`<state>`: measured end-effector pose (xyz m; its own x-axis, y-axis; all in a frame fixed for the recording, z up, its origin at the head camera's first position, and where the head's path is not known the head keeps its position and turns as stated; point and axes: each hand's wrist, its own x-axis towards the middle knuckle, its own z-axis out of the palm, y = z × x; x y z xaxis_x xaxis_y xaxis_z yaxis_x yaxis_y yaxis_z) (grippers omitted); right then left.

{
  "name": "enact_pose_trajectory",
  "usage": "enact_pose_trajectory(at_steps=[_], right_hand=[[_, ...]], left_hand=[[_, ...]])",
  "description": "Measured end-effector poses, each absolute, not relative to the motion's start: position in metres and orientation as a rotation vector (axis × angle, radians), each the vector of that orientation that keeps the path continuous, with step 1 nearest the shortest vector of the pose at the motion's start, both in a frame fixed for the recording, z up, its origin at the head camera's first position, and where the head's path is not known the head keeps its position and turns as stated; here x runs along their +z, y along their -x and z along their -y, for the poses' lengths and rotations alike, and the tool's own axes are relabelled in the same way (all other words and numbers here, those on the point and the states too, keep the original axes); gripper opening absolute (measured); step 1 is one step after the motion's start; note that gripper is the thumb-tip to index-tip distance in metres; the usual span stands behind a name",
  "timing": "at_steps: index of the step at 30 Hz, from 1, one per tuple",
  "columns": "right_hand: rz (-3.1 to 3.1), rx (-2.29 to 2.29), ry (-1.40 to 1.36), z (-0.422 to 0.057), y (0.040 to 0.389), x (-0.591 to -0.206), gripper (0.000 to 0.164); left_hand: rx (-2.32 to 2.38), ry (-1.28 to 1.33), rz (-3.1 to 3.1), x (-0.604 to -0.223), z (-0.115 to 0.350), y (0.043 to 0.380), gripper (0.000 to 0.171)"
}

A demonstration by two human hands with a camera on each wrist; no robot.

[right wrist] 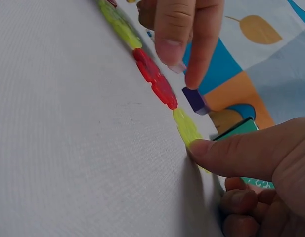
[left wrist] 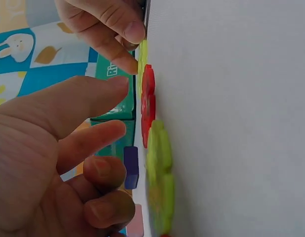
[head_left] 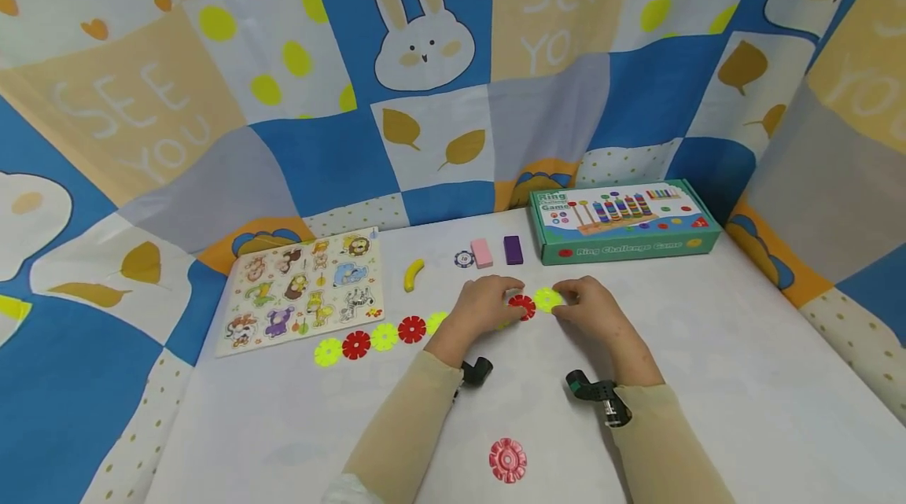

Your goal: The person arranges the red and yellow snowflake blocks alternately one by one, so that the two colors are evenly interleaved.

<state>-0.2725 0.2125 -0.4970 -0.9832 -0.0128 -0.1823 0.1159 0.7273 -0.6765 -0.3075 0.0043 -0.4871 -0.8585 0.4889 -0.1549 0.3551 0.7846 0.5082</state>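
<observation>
A row of yellow and red flower-shaped plastic discs runs across the white table, from a yellow disc (head_left: 328,352) at the left to the yellow disc (head_left: 547,299) at its right end. My right hand (head_left: 598,315) pinches that end disc by its edge, with the thumb (right wrist: 204,152) on it in the right wrist view. Beside it lies a red disc (head_left: 522,306), edge to edge with the yellow one. Over this red disc my left hand (head_left: 484,307) hovers, thumb and fingers apart with nothing between them. Another yellow disc (left wrist: 160,173) is partly hidden under the left hand in the head view.
An animal puzzle board (head_left: 304,292) lies at the left. Behind the row are a toy banana (head_left: 414,274), a round chip (head_left: 463,259), a pink block (head_left: 481,252) and a purple block (head_left: 513,250). A green game box (head_left: 626,225) stands back right. A red flower print (head_left: 507,460) is near the front.
</observation>
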Motion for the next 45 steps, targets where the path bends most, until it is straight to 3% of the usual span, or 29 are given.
enact_pose_trajectory(at_steps=[9,27,38,45], right_hand=[[-2.740,-1.116,-0.177,-0.211,0.273,-0.498,0.039],[-2.756,-1.089,-0.090,-0.217,0.264,-0.475,0.038],[-2.970,-1.173,0.253,-0.181,0.190,-0.442,0.028],[-2.693,-1.224,0.640,-0.157,0.135,-0.456,0.035]], left_hand=[[0.703,-0.679,-2.607,-0.493,-0.020,0.318,0.053],[0.646,-0.803,-2.668,-0.495,-0.034,0.317,0.046],[0.634,-0.767,-2.688,-0.497,-0.036,0.315,0.046],[0.668,-0.754,-2.674,-0.497,-0.033,0.315,0.045]])
